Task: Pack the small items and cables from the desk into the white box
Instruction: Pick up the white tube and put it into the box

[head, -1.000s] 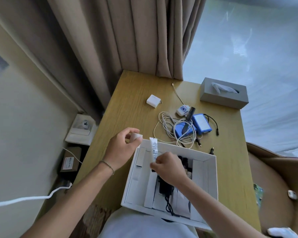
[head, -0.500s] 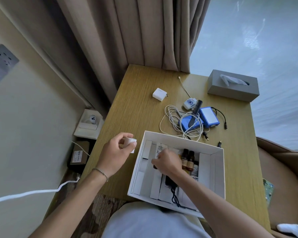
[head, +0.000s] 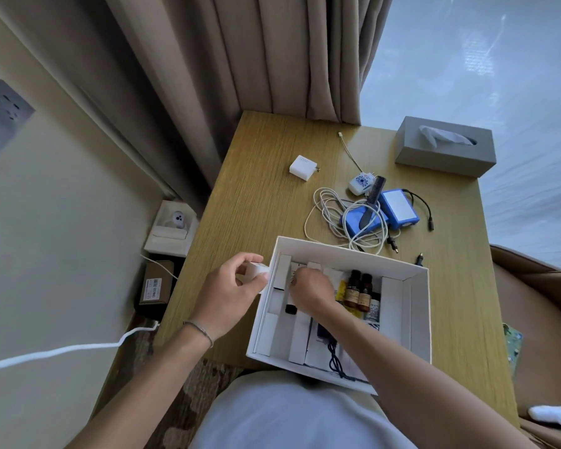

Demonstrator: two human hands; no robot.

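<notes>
The white box (head: 419, 319) sits at the desk's near edge, holding white dividers, small brown bottles (head: 358, 291) and a black cable (head: 332, 353). My left hand (head: 230, 294) is just outside the box's left wall, shut on a small white object (head: 258, 271). Inside the box's upper left part, my right hand (head: 310, 286) presses a thin white packet down among the dividers; its fingertips are hidden. On the desk beyond the box lie a coiled white cable (head: 337, 218), two blue packs (head: 399, 210), a black comb (head: 371, 200), a white charger (head: 302, 167) and a small white-and-blue plug (head: 360, 183).
A grey tissue box (head: 444, 147) stands at the desk's far right corner. Curtains hang behind the desk, and a bed lies to the right. Small black connectors (head: 420, 257) lie right of the box. On the floor at left are cartons and a white cable (head: 62, 351).
My right hand has lowered the white labelled packet from above the box rim down into the box. The left hand stays by the left wall holding its white object. The camera shifted slightly.
</notes>
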